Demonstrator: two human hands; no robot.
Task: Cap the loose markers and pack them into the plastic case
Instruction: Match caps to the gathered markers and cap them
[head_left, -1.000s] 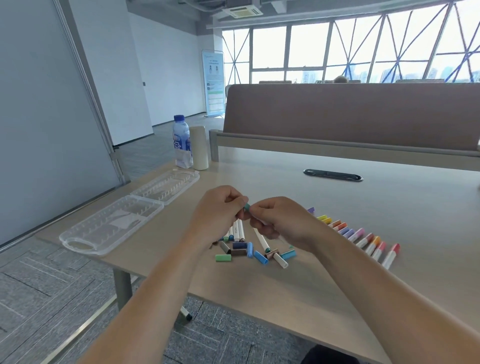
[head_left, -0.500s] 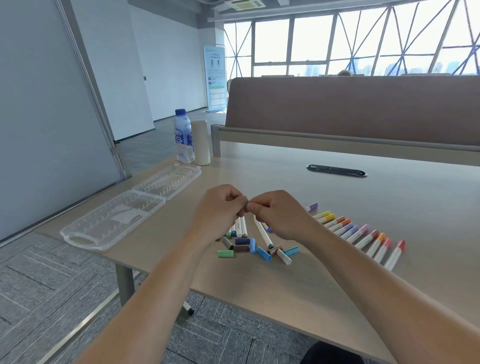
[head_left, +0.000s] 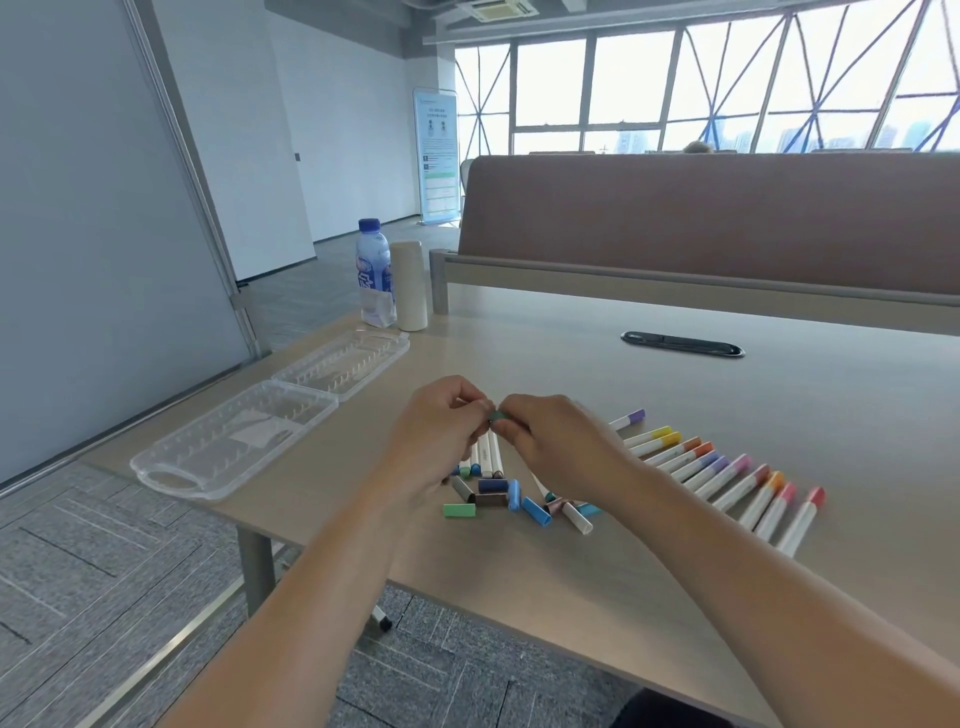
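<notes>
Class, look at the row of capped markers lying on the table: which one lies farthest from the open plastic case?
The red-capped marker at the right end of the row; all the others lie between it and the plastic case.

Green cap (head_left: 497, 415) mostly buried between my fingertips; only small patch shows. Marker body under it hidden, can't tell if cap seated. Left hand (head_left: 441, 431) covers upper ends of white markers (head_left: 488, 457) beneath. Right hand (head_left: 558, 447) hides part of loose pile and near end of capped row (head_left: 727, 478). Banner (head_left: 436, 156) text too small to read. Bottle (head_left: 373, 273) label blurred.
</notes>
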